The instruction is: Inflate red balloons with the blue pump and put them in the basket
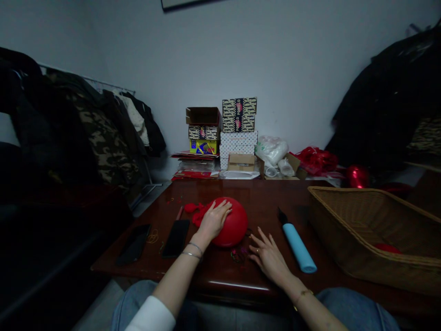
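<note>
A round, inflated red balloon point(236, 225) rests on the dark wooden table point(272, 195). My left hand point(215, 219) lies on its upper left side with the fingers stretched over it. Limp red balloons point(196, 212) are bunched just left of the round one. My right hand point(268, 253) is low over the table with fingers spread, holding nothing. Close to its fingertips lies a small cluster of colourful rubber bands point(238, 255). Right of that hand, a light blue hand pump point(299, 247) with a black nozzle lies on its side.
Two dark phones point(176, 238) and some tan rubber bands point(152, 236) lie at the left. A large wicker basket point(341, 234) with something red inside occupies the right. Stacked boxes point(239, 138) stand behind the table. Clothes hang on a rack point(103, 85) at left.
</note>
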